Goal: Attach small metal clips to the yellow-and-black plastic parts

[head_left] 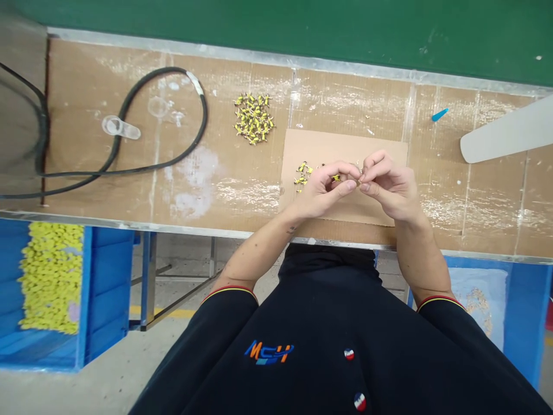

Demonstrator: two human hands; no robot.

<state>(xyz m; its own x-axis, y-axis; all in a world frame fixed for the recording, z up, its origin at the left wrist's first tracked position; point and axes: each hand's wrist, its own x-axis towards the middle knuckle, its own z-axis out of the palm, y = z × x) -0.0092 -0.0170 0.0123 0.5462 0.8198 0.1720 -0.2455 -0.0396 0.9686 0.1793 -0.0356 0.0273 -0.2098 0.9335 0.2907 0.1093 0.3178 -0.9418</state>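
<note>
My left hand [329, 187] and my right hand [389, 183] meet fingertip to fingertip above a sheet of cardboard [371, 210]. Both pinch with thumb and forefinger at something tiny between them, too small and too covered by the fingers to name. Just left of my left hand, several small yellow-and-dark pieces [302, 173] lie on the cardboard. Another yellow piece [336, 178] shows beside the fingers of my left hand. Farther left on the bench sits a pile of similar small yellow pieces [254, 119].
A black cable [203, 124] loops over the bench's left side near a clear plastic tube [125, 129]. At the right are a blue cone-shaped piece [440, 114] and a long white object [505, 131]. Blue bins [106, 288] stand below; the left one holds yellow parts [52, 276].
</note>
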